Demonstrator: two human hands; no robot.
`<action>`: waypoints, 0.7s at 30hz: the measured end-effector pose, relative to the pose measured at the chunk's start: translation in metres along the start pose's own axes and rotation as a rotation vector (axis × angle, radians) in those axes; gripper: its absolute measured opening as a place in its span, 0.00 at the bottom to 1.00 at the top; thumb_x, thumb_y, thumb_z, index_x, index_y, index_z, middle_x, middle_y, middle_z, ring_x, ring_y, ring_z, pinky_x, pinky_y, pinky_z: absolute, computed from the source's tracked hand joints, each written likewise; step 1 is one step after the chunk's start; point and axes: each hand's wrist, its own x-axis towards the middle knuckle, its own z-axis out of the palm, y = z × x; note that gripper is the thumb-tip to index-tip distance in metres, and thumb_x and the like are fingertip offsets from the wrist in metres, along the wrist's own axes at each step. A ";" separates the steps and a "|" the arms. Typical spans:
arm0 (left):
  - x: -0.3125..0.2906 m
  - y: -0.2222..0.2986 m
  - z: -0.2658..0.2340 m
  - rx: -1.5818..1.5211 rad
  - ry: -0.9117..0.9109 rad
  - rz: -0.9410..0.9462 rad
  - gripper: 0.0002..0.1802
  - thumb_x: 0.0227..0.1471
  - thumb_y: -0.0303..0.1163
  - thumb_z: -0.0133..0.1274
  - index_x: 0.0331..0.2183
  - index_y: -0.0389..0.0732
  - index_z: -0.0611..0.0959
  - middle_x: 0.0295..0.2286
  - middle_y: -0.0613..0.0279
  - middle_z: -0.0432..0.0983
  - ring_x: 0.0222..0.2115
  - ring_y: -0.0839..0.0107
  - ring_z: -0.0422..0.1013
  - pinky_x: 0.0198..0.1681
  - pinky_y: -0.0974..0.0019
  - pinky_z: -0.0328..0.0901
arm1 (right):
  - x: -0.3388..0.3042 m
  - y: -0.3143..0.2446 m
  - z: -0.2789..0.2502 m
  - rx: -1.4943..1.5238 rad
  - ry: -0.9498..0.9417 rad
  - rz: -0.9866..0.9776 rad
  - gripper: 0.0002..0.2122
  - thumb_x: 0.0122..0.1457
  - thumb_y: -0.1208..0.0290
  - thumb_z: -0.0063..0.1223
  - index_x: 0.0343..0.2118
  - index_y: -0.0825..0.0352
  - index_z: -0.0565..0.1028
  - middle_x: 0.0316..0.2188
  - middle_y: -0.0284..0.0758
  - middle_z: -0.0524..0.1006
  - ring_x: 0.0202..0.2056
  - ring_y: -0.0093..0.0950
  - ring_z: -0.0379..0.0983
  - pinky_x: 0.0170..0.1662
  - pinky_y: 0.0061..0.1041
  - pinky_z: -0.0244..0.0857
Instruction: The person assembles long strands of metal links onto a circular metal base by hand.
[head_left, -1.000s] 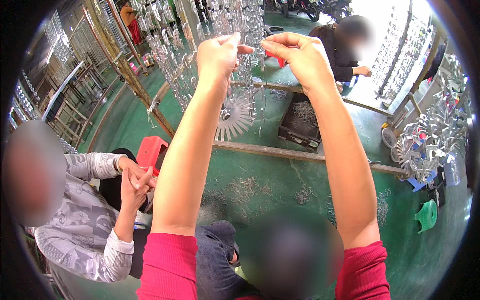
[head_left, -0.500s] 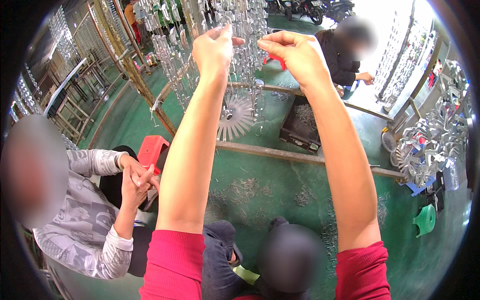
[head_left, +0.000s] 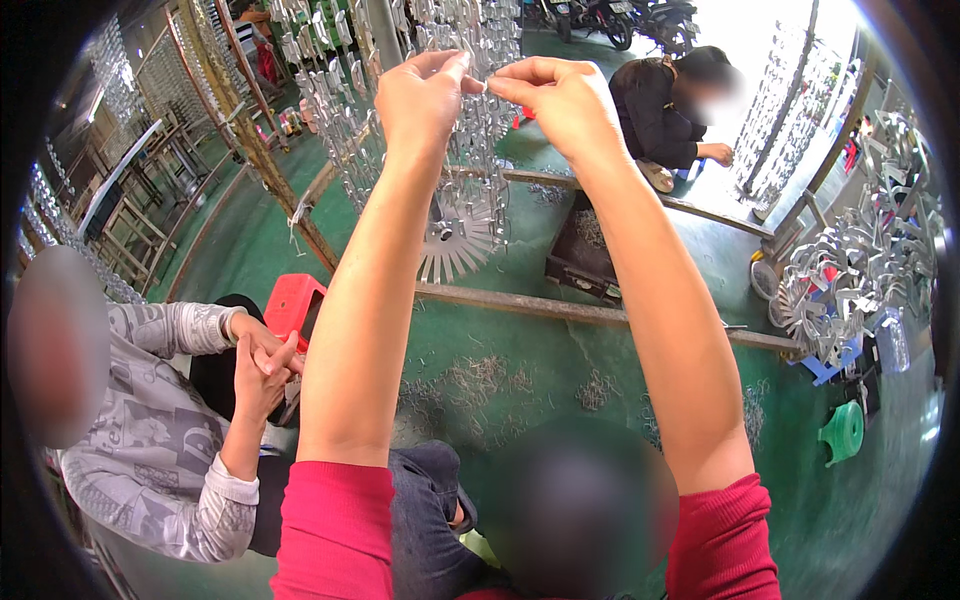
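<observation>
Both my arms are raised in front of me, the hands close together beside strands of hanging silvery metal parts point(head_left: 350, 110). My left hand point(head_left: 424, 98) is closed, its thumb and fingertips brought together; what they hold is too small to make out. My right hand point(head_left: 566, 102) pinches thumb against forefinger, its tips almost meeting the left fingertips. Whatever sits in that pinch is also too small to name. Below my hands hangs a fan-shaped metal part point(head_left: 452, 245) with many thin blades.
A wooden rail point(head_left: 540, 303) crosses beneath the strands, near a dark crate point(head_left: 580, 255) of small metal pieces. Loose hooks point(head_left: 475, 378) litter the green floor. One person point(head_left: 150, 430) sits at left by a red stool point(head_left: 292, 305), another point(head_left: 655, 110) crouches far right, a third sits below me.
My right hand has moved left, closing most of the gap to my left hand. The whole view has shifted slightly. The person at left still has hands together.
</observation>
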 end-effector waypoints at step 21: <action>-0.006 0.020 -0.030 0.370 -0.020 0.150 0.11 0.46 0.35 0.54 0.29 0.39 0.83 0.16 0.70 0.72 0.15 0.84 0.62 0.18 0.78 0.54 | 0.004 -0.022 0.021 -0.107 -0.016 -0.024 0.08 0.43 0.66 0.55 0.23 0.64 0.79 0.21 0.40 0.77 0.25 0.31 0.75 0.31 0.27 0.66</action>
